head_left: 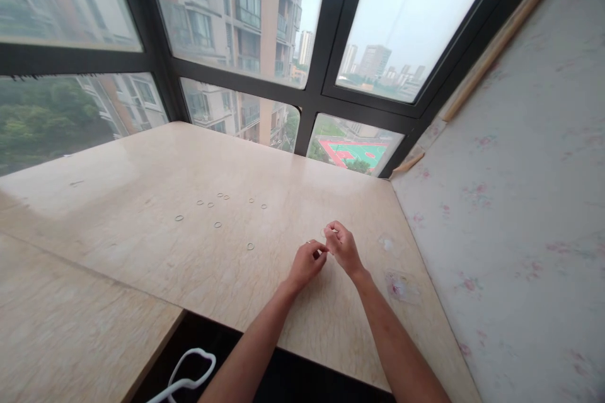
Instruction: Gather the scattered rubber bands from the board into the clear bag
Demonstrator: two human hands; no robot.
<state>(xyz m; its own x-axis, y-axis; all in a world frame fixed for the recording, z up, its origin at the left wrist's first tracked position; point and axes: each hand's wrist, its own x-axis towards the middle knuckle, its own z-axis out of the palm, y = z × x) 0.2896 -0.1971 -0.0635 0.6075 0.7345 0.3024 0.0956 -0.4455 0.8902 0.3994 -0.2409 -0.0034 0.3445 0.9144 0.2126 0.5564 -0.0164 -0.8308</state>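
Note:
My right hand [344, 250] is closed in a pinch, just above the stone surface. A thin pale ring [322, 233] shows partly at its fingertips. My left hand [307, 266] is right beside it, fingers curled and thumb and fingertips drawn together next to the right hand's fingers. Whatever is between the left fingertips is too small to make out. To the left of my hands, several thin rings lie scattered flat, among them a near one [250, 246] and a far-left one [179, 218].
A small clear plastic bag [401, 286] with reddish contents lies right of my hands, another clear piece of plastic [386, 242] behind it. The stone ledge [142, 252] meets dark-framed windows [312, 91] and a flowered wall [510, 214]. A white cable [191, 384] hangs at the front edge.

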